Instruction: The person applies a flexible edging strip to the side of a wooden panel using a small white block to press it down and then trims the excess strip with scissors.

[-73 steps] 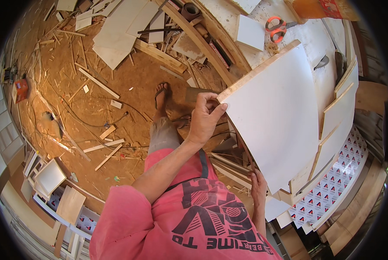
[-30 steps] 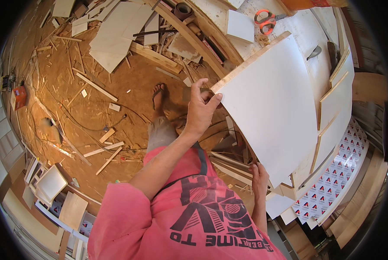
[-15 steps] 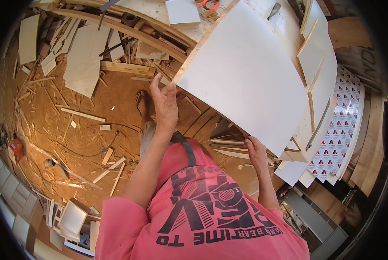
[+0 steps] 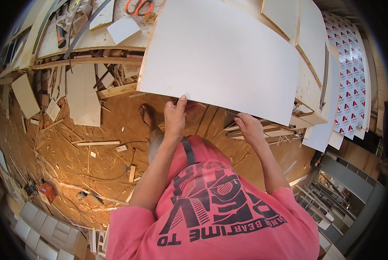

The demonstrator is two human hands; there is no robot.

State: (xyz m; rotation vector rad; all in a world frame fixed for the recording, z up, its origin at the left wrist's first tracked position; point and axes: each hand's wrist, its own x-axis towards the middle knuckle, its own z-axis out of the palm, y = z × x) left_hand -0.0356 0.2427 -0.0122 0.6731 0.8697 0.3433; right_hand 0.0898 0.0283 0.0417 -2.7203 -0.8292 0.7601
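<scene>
A large white panel (image 4: 220, 56) with a raw wood-coloured left edge lies over the workbench in front of me. My left hand (image 4: 175, 118) is closed on its near edge, left of the middle, thumb up against the rim and the other fingers partly hidden below. Farther right along the same edge, my right hand (image 4: 250, 128) pinches the board with curled fingers; its fingertips are partly out of sight. Orange-handled scissors (image 4: 139, 7) and a small white block (image 4: 123, 30) sit on the bench beyond the panel's left edge.
More white boards (image 4: 312, 47) lean or lie at the right, beside a sheet with printed film (image 4: 350, 82). Wood offcuts (image 4: 98, 143) and a cable litter the brown floor. A metal frame (image 4: 348, 182) stands at lower right, an orange tool (image 4: 47, 192) at lower left.
The panel has turned and its near edge now runs more nearly across my view. My left hand has gone from open fingers at its corner to gripping the near edge.
</scene>
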